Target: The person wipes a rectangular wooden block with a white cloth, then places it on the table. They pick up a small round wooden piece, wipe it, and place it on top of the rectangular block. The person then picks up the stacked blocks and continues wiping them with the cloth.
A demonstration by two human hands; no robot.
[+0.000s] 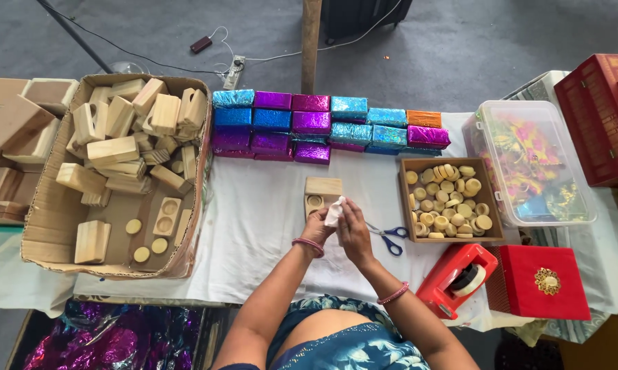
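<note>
Both hands meet mid-desk near the front edge. Left hand (318, 226) and right hand (353, 229) have fingers pinched shut on a small white scrap (334, 212), held up, probably to work it clear of the cloth. Wood block (322, 194) sits just behind. Scissors (389, 238) and red tape dispenser (455, 277) lie right, within reach. Foil-wrapped boxes (323, 125) stacked along back edge. Desk (261, 226) has white cloth; grey carpet beyond.

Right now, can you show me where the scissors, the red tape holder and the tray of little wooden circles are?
scissors (393, 240): head view, on the blue handles.
red tape holder (453, 274): head view, on its red body.
tray of little wooden circles (403, 205): head view, on its left wall.
</note>
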